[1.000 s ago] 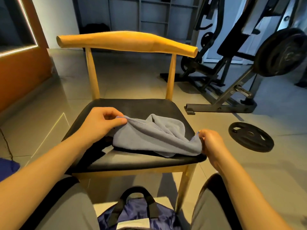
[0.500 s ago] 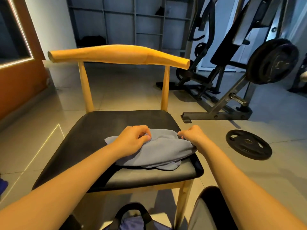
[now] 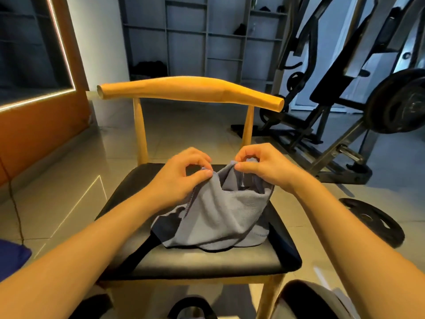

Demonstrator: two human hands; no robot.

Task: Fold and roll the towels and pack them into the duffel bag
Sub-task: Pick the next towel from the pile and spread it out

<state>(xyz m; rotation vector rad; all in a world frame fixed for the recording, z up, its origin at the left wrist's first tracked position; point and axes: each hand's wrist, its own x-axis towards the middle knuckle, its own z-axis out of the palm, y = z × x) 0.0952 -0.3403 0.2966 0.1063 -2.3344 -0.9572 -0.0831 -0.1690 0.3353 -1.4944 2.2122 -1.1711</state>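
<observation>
Both hands pinch the top edge of the gray towel (image 3: 220, 217) above the chair seat (image 3: 207, 261): left hand (image 3: 181, 173), right hand (image 3: 264, 166), fingers curled.

Head view. Wooden chair (image 3: 190, 90), black seat, occupies centre frame. Grey towel (image 3: 220, 217) lies bunched on the seat, its upper edge raised clear of the cushion. Left hand (image 3: 181, 173) pinches that edge between thumb and fingertips at 11 o'clock of the towel. Right hand (image 3: 262, 166) pinches it likewise at 1 o'clock. The hands are near each other, not touching. Bag handle (image 3: 190, 301), a dark loop, shows at 6 o'clock, partly cut off. Weight plate (image 3: 372, 222) lies flat on the floor at 4 o'clock. Gym machine (image 3: 333, 100) stands at 2 o'clock. Shelving (image 3: 186, 38) at 12 o'clock.
</observation>
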